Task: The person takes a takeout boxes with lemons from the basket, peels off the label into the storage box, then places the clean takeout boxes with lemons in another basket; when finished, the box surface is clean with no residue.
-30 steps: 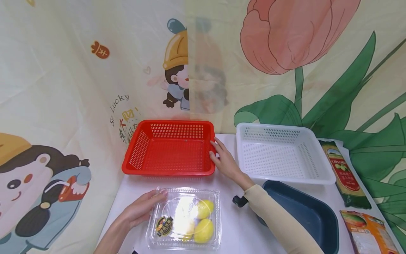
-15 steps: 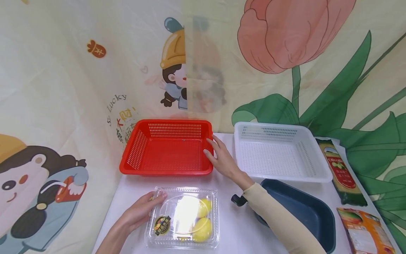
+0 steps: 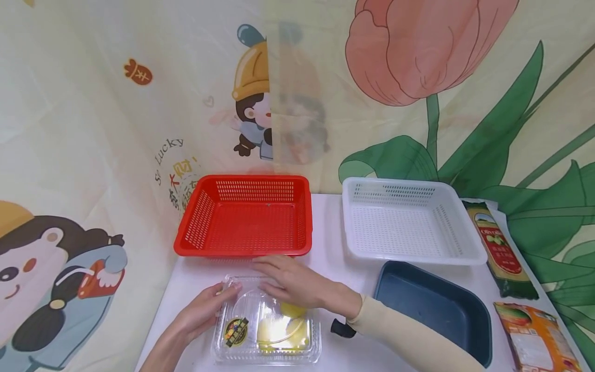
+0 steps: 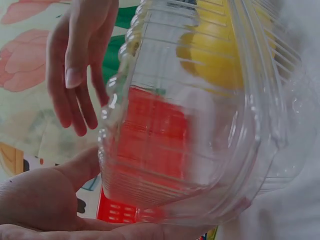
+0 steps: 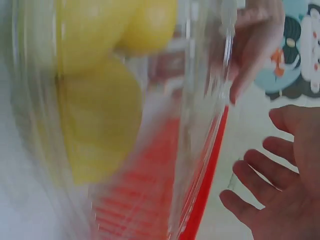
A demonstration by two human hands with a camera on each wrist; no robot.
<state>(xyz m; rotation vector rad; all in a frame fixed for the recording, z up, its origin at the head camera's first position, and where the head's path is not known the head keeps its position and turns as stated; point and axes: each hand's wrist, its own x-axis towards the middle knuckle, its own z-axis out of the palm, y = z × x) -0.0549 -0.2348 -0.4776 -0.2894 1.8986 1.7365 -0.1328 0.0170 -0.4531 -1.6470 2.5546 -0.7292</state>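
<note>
The left hand [image 3: 202, 310] is pinching the far-left corner of a clear plastic clamshell [image 3: 251, 310], its thumb lying over the rim. The right hand [image 3: 297, 283] is hovering over the far edge of the lid, its fingers spread and holding nothing; the right wrist view is showing a gap between them and the plastic. The clamshell is sitting near the left edge of the white-covered bench [image 3: 327, 227], its lid down; whether it is resting flat is hard to tell. Inside, yellow fruit [image 3: 290, 330], apparently lemons, are bunching toward the right side, and a round sticker [image 3: 236, 331] is marking the lid's left part.

Thin plastic could be flexing or cracking if the pinched corner is taking too much force, and the loose fruit could be rolling and tipping the box if one side is rising alone.

Beyond, a red basket [image 3: 251, 222] is standing toward the bench's far-left corner, with a white basket [image 3: 395, 232] to its right. A dark-blue tray [image 3: 432, 305] is lying nearer; a green "Olive oil" packet [image 3: 504, 253] and an orange packet [image 3: 536, 336] are lining the right edge.
</note>
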